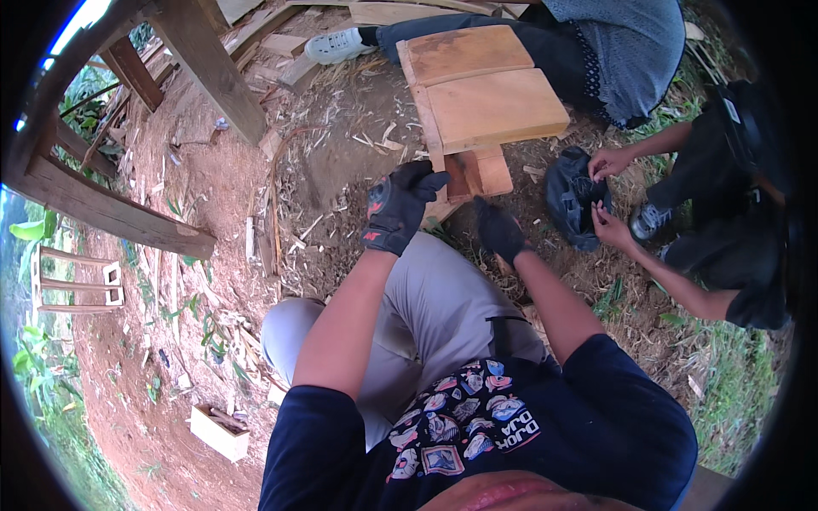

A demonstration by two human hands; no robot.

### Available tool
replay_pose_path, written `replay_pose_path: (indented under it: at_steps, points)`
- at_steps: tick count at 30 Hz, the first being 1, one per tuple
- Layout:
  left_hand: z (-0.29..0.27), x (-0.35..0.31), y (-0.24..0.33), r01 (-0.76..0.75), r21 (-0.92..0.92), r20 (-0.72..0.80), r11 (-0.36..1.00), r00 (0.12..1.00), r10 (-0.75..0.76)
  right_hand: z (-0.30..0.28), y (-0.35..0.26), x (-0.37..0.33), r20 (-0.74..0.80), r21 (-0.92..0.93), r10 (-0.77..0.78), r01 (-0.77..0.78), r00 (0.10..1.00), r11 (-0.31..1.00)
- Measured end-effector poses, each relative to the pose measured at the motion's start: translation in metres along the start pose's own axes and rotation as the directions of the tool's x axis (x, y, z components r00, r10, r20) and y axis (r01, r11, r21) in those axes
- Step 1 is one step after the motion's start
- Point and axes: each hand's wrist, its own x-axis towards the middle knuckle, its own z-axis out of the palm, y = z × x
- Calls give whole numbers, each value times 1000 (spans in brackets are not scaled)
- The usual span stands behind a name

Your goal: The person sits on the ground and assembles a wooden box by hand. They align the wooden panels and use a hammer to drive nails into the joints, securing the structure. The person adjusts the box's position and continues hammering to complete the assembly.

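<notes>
A wooden piece built of pale orange boards (494, 102) stands in front of me, with a narrow side board (424, 119) along its left. My left hand (399, 207), in a black glove, is closed at the near end of that side board. Below the top boards sits a small reddish-brown wooden part (484, 173). My right hand (499, 232), also in a black glove, is just nearer to me than this part. Its fingers are bent together, and what they hold, if anything, is hidden under the hand.
At the right, another person's hands (607, 223) hold a black bag (569, 200). A second person's leg, with a white shoe (336, 46), stretches behind the boards. Wooden beams (209, 72) rise at the left. A small wooden box (219, 433) and a wooden frame (77, 281) rest on shaving-strewn soil.
</notes>
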Motion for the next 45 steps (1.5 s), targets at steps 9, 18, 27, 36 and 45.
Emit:
replay_pose_path:
  at_steps: [9,18,27,36,45]
  points:
    - [-9,3,-27,1,0,-36,1000,999,-1,-35,-60,4,63,148,137,-145,989,978]
    - [-16,0,-9,5,54,-50,999,999,-2,-25,-52,9,94,239,185,-203,978,950]
    - [-12,-3,5,39,108,-12,993,999,-38,-14,-26,15,9,254,186,-182,982,950]
    - [-7,-4,-4,14,93,-51,996,999,-9,-40,-58,7,213,356,376,-430,902,829]
    - [-8,12,-12,-8,66,-69,998,998,13,-45,-54,12,188,303,330,-374,925,876]
